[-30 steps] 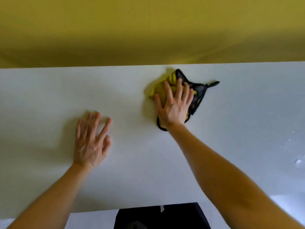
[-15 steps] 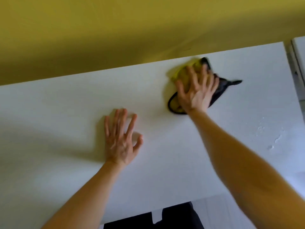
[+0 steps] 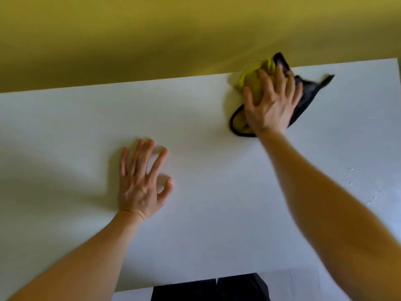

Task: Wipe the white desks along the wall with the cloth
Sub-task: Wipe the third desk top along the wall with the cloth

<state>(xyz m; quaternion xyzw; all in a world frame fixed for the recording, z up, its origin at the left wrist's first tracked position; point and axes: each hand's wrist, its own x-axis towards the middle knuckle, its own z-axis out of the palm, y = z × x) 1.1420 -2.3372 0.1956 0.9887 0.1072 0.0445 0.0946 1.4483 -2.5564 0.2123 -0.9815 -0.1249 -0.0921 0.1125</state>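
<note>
The right hand (image 3: 270,105), fingers spread flat, presses the cloth (image 3: 251,83) down. It is now bunched against the wall (image 3: 152,40) at the bench's (image 3: 217,213) far edge, having lain just short of it a second ago. The left hand (image 3: 141,187) rests open on the bench, and what look like droplets (image 3: 373,196) to the right await wiping.

Indoor room, office or study unclear, white desk (image 3: 217,203) against yellow wall (image 3: 152,40)

The worktop (image 3: 217,192) is smooth white board with a matt finish; a few small wet droplets (image 3: 355,171) sit on its right side. The cloth (image 3: 251,83) is soft, fuzzy yellow-green fabric with dark edging. The wall (image 3: 152,40) looks matt yellow.
</note>
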